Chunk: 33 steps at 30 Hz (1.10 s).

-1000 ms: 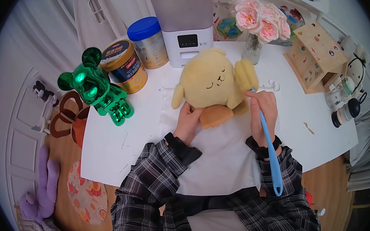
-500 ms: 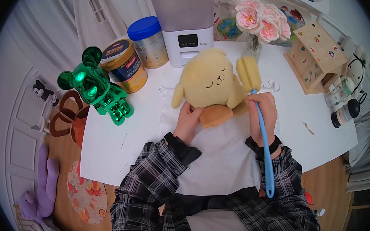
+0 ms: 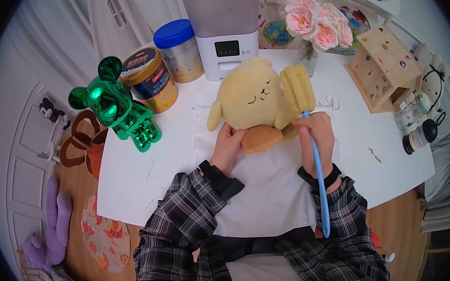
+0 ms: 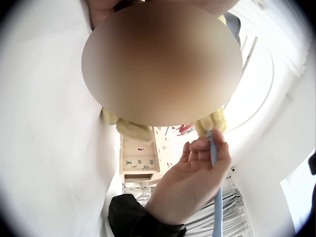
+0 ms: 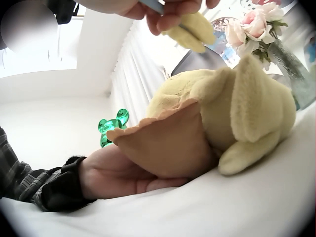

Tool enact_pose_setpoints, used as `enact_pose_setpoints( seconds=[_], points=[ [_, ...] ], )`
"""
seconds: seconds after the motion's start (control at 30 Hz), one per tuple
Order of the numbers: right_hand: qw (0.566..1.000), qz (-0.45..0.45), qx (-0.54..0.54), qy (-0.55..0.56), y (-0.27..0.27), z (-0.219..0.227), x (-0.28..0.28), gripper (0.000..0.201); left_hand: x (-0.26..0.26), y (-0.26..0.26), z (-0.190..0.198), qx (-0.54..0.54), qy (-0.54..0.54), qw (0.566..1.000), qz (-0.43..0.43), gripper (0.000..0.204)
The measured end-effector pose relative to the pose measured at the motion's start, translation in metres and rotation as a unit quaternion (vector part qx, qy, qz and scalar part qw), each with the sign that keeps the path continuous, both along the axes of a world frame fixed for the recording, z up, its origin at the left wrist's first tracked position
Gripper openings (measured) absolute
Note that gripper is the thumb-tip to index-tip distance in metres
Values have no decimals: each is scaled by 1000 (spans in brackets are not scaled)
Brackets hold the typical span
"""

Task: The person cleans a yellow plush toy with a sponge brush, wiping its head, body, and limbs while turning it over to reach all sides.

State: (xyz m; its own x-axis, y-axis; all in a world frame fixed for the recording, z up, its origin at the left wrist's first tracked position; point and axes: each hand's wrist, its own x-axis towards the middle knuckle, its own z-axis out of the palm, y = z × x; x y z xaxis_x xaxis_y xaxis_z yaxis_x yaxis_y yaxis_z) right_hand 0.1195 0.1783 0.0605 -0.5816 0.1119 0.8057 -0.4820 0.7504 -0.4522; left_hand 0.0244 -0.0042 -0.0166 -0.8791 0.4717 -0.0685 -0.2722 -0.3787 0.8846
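Observation:
A pale yellow plush toy [image 3: 250, 95] with an orange piece [image 3: 262, 139] at its base sits on a white cloth [image 3: 262, 196]. My left hand [image 3: 228, 148] grips the plush low on its left side; part of that hand is under the orange piece [image 5: 163, 143] in the right wrist view. My right hand [image 3: 317, 138] pinches the blue handle [image 3: 321, 185] of a brush with a yellow spongy head [image 3: 297, 88]. In the head view that head lies against the plush's right side. A blurred oval hides much of the left wrist view.
On the white table [image 3: 132, 186] stand a shiny green bear figure [image 3: 117, 107], two cans [image 3: 150, 83] and a dispenser [image 3: 226, 33] behind. Pink roses [image 3: 322, 25] in a glass vase, a wooden house [image 3: 385, 70] and small jars [image 3: 420, 137] are on the right.
The brush head has shifted a little from side to side beside the plush, and its handle has swung from slanting right to nearly upright. My left hand stays on the plush.

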Motion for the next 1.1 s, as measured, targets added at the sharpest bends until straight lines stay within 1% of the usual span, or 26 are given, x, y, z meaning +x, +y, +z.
enact_pose_setpoints(
  seconds=[0.03,0.13,0.23,0.33,0.37,0.47,0.5,0.6,0.7,0.8,0.9,1.0,1.1],
  points=[
    [1000,30,2,8,-2,1,0,4,0,0,0,3,2,1000,1,34],
    [997,57,12,-57,-7,1,-4,3,1,0,3,1,-1,1000,3,33],
    [997,-11,-31,-65,1,-11,-8,3,3,0,8,-16,-9,1000,4,31],
    [996,-61,-22,-62,6,-6,-3,4,4,1,8,-17,4,1000,5,32],
    [997,-62,-2,-42,7,-7,-3,6,3,1,6,-17,4,1000,4,32],
    [1000,10,4,5,-4,-1,-5,7,2,1,4,-9,4,1000,-1,33],
    [998,53,14,-11,-4,-2,-6,10,2,1,4,-6,4,1000,-4,34],
    [996,22,21,-89,-5,-6,-6,10,3,0,8,-15,-3,1000,0,34],
    [993,-55,24,-103,4,-6,-3,11,5,1,12,-31,-8,999,11,31],
    [994,-102,41,-9,5,-2,-6,11,6,1,12,-22,-7,1000,3,31],
    [999,7,48,5,0,0,-5,12,3,1,5,-9,13,1000,1,34],
    [996,57,52,-50,-6,-7,-6,12,1,-1,2,-9,18,1000,-7,34],
    [994,-17,61,-95,0,-7,-5,12,3,0,6,-30,-5,1000,8,30]
  ],
)
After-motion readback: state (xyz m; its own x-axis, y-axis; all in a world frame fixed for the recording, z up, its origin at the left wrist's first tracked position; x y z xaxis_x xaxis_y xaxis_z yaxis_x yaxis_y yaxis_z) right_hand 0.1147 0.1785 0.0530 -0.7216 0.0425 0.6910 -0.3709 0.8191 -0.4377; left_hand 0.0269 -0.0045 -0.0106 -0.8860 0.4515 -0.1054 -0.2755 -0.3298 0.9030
